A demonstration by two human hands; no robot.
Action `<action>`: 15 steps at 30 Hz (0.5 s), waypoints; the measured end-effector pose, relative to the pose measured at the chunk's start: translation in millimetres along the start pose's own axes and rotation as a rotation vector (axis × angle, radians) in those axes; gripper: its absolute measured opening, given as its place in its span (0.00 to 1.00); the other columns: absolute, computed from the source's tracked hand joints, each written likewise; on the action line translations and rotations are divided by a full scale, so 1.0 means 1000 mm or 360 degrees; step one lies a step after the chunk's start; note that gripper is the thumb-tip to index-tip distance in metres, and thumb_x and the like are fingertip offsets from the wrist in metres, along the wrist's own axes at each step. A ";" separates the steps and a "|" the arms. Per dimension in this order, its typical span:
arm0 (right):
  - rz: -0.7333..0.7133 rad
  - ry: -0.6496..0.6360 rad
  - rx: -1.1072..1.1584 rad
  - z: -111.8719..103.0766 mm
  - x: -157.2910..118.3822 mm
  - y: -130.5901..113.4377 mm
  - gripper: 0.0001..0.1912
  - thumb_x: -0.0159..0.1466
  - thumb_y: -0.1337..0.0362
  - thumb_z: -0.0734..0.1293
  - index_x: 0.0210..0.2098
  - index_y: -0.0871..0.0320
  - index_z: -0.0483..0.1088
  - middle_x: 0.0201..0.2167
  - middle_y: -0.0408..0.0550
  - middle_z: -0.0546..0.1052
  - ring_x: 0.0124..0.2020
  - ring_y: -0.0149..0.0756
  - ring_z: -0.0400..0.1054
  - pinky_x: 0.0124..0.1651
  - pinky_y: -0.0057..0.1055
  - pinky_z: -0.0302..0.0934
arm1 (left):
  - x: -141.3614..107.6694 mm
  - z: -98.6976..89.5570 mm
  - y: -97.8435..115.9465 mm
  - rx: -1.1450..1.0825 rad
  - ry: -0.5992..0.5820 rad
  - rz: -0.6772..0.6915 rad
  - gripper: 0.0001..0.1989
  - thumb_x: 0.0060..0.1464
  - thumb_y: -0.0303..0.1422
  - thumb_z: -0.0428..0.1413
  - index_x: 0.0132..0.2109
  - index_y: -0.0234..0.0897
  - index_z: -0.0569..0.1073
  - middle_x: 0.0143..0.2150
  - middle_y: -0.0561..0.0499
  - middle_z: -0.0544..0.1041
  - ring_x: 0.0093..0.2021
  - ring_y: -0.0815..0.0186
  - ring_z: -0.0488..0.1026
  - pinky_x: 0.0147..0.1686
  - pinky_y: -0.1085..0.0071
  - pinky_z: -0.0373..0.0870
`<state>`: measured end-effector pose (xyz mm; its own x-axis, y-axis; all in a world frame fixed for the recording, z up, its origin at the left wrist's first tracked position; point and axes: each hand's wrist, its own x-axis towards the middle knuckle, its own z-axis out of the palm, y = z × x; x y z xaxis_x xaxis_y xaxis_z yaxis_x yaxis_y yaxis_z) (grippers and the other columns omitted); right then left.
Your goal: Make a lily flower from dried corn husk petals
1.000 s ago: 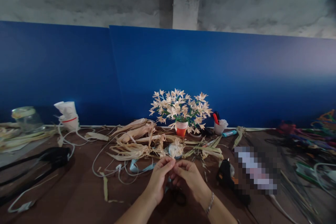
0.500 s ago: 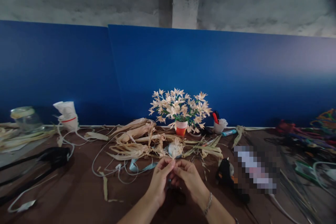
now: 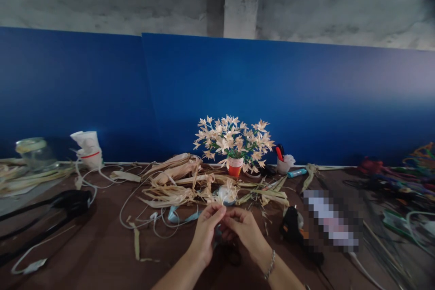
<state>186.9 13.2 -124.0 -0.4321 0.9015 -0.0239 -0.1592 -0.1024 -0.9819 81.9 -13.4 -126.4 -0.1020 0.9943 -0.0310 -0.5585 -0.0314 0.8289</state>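
At the centre of the brown tabletop (image 3: pixel 84 244), a pale dried-husk flower head (image 3: pixel 224 195) sits just above both hands, with a light-blue ribbon (image 3: pixel 178 215) lying to its left. The left hand (image 3: pixel 205 231) and right hand (image 3: pixel 243 231) face each other directly below the flower head. Their fingertips (image 3: pixel 221 208) are drawn into a narrow pinch at its lower edge. Whether the pinch grips the flower head or a smaller item concealed by the fingers cannot be determined. A dark pair of scissors (image 3: pixel 231 251) appears partly hidden beneath the hands. A metal bracelet (image 3: pixel 271 265) encircles the right wrist. Behind the flower head lies a loose pile of dried husk strips (image 3: pixel 176 181), and thin white cord (image 3: pixel 136 208) trails across the table to its left. A black tool (image 3: pixel 291 226) rests to the right of the hands. Further back, artificial cream flowers (image 3: pixel 231 140) stand in a red-and-white paper cup (image 3: pixel 235 166), with red-handled scissors (image 3: pixel 279 153) in a small holder to the right. A glass jar (image 3: pixel 34 154) and stacked white paper cups (image 3: pixel 89 149) stand at the far left, against a blue panel (image 3: pixel 102 99).
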 end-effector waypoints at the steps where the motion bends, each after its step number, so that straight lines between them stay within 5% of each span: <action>1: -0.0010 0.0000 0.0000 -0.001 0.000 0.001 0.18 0.45 0.52 0.69 0.25 0.62 0.69 0.16 0.41 0.71 0.15 0.25 0.64 0.19 0.21 0.57 | 0.000 0.000 0.000 0.0017 0.0001 0.0009 0.12 0.41 0.37 0.59 0.26 0.33 0.66 0.19 0.57 0.63 0.18 0.76 0.60 0.18 0.79 0.54; 15: -0.0029 0.0059 0.0008 -0.001 0.001 -0.001 0.20 0.44 0.50 0.69 0.23 0.62 0.68 0.17 0.42 0.71 0.17 0.29 0.65 0.19 0.23 0.56 | -0.001 0.002 0.001 0.0235 0.0019 0.0048 0.11 0.41 0.38 0.58 0.27 0.33 0.69 0.21 0.55 0.67 0.21 0.73 0.62 0.21 0.77 0.57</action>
<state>188.1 14.4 -123.2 -0.3960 0.9182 -0.0132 -0.1713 -0.0880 -0.9813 83.2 -14.7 -124.0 -0.1274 0.9918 -0.0107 -0.4281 -0.0453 0.9026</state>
